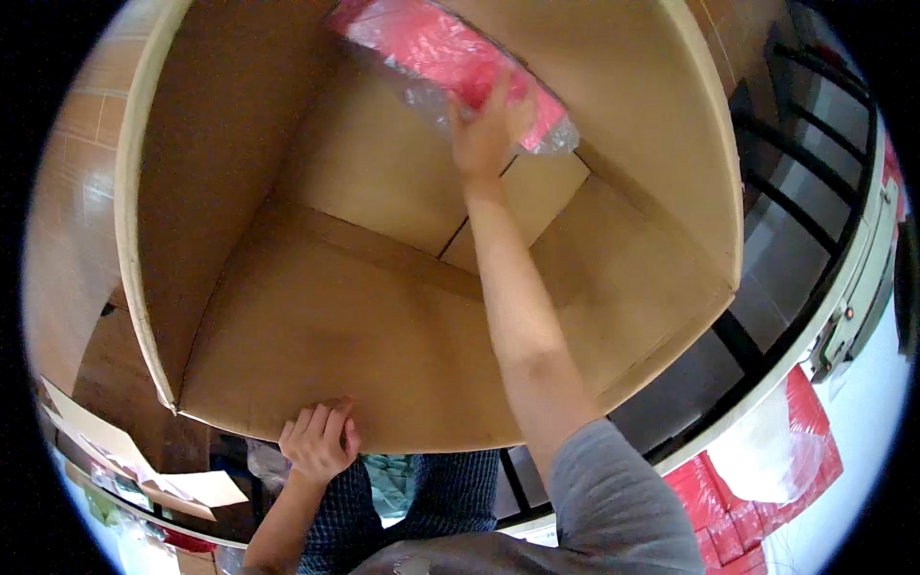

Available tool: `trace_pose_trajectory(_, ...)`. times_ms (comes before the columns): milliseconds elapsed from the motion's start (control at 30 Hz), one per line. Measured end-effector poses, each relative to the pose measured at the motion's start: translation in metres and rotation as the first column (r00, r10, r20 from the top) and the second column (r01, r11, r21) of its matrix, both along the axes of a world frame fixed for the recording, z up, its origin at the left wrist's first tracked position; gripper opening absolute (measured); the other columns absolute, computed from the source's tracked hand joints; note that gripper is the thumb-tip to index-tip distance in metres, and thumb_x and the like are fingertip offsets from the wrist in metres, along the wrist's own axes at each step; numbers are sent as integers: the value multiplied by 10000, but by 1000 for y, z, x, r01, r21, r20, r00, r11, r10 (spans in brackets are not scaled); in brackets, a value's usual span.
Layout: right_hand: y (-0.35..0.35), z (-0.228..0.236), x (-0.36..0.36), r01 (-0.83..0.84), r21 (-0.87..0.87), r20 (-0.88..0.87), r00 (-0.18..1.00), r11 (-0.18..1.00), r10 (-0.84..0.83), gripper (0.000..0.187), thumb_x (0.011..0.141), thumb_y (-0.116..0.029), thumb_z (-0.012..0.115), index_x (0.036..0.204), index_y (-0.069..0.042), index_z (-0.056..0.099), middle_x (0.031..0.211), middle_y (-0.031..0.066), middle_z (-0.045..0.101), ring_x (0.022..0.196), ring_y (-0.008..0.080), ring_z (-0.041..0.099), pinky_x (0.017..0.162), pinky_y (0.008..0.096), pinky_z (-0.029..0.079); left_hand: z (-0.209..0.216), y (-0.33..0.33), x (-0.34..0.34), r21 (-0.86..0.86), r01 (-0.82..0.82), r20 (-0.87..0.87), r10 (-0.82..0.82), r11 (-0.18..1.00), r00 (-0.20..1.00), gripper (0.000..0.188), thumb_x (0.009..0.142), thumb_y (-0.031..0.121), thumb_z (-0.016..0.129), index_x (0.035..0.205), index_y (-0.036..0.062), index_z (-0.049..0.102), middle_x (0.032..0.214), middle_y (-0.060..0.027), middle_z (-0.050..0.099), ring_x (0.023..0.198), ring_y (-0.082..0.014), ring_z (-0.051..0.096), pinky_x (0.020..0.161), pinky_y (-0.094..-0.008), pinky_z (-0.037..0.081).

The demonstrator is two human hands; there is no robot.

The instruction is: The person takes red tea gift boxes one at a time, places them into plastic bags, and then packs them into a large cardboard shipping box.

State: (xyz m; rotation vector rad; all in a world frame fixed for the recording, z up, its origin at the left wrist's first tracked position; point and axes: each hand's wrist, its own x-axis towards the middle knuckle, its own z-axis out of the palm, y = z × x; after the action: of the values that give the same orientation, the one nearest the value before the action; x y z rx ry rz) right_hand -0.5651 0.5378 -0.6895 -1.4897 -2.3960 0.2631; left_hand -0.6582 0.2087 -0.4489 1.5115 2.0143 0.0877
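Deep inside a large open cardboard box (335,326), my right hand (491,129) is on a long pink pack (422,48) in clear plastic wrap. Its thumb and fingers lie apart across the pack's near side, gripping it; some fingertips blur into the wrap. The pack slants along the far wall, its right end lower in view. At the near rim, my left hand (321,441) curls its fingers over the cardboard edge. Flaps with dark seams between them show on the box's bottom (383,182).
A black metal railing (795,153) curves along the right side. Red plastic-wrapped packs (709,508) and a white plastic bag (767,460) lie at lower right. A torn cardboard piece (144,470) is at lower left. Brown tiled floor (81,192) shows left of the box.
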Motion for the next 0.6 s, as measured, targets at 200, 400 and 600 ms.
trace_pose_trajectory(200, 4, -50, 106, 419, -647, -466, 445, 637, -765, 509, 871, -243, 605, 1294, -29, 420, 1292, 176, 447, 1162, 292, 457, 973, 388, 391, -1, 1, 2, -5, 65, -18, -65, 998, 998, 195, 791, 241, 526, 896, 155, 666, 804, 5, 633, 631, -169, 571, 514, -303, 383)
trace_pose_trajectory(400, 42, -27, 125, 250, -952, -199, -77, 174, -977, 363, 947, -229, 469, 1207, 23, 482, 1216, 124, 518, 1074, 228, 528, 898, 316, 460, -7, -6, -5, 32, 76, -37, -74, 997, 997, 209, 805, 254, 490, 875, 146, 655, 785, -33, 620, 631, -218, 570, 528, -334, 398)
trace_pose_trajectory(600, 19, 48, 286, 383, -780, -613, -307, 495, -728, 213, 889, -125, 408, 924, -47, 603, 867, 51, 606, 828, 189, 555, 755, 324, 457, -17, 8, 12, 96, -16, -12, 17, 995, 1000, 232, 855, 233, 457, 818, 83, 631, 782, -118, 618, 733, -332, 591, 650, -429, 463)
